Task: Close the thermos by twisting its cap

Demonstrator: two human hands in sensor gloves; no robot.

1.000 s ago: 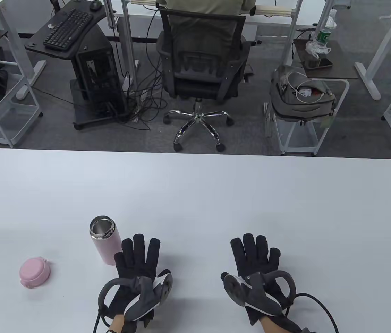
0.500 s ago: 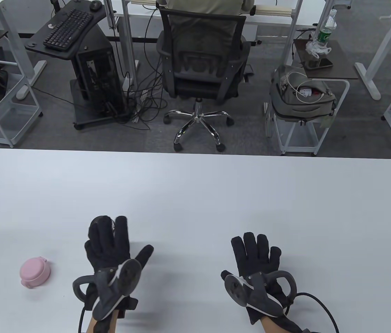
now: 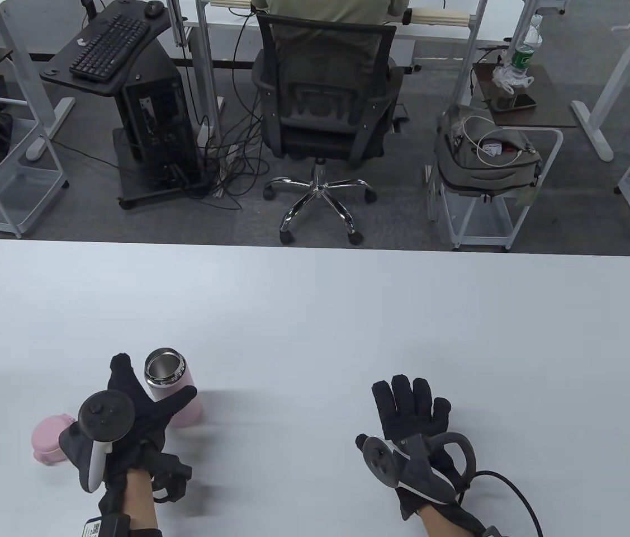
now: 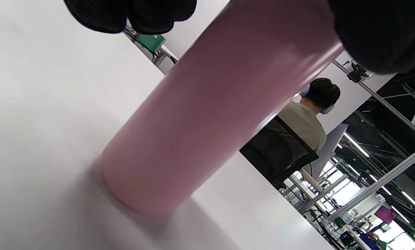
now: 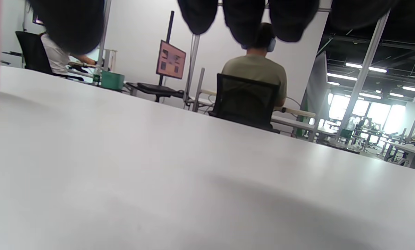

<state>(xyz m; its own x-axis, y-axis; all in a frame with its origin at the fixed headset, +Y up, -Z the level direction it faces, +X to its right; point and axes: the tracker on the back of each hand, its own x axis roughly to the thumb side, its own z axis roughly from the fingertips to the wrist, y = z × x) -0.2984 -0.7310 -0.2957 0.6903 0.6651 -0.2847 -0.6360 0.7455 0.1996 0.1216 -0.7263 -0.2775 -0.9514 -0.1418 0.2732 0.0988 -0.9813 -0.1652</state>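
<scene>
Table view: one pink thermos (image 3: 172, 391) upright on the table (image 3: 315, 313), mouth uncovered, one pink cap (image 3: 46, 439) just left of it. Two hands: left hand (image 3: 136, 414) wrapped around the thermos body, right hand (image 3: 412, 414) flat, fingers spread, gripping nothing.

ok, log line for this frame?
left hand: grips pink steel-lined thermos, open | round pink cap: on table | right hand: flat, idle
</scene>
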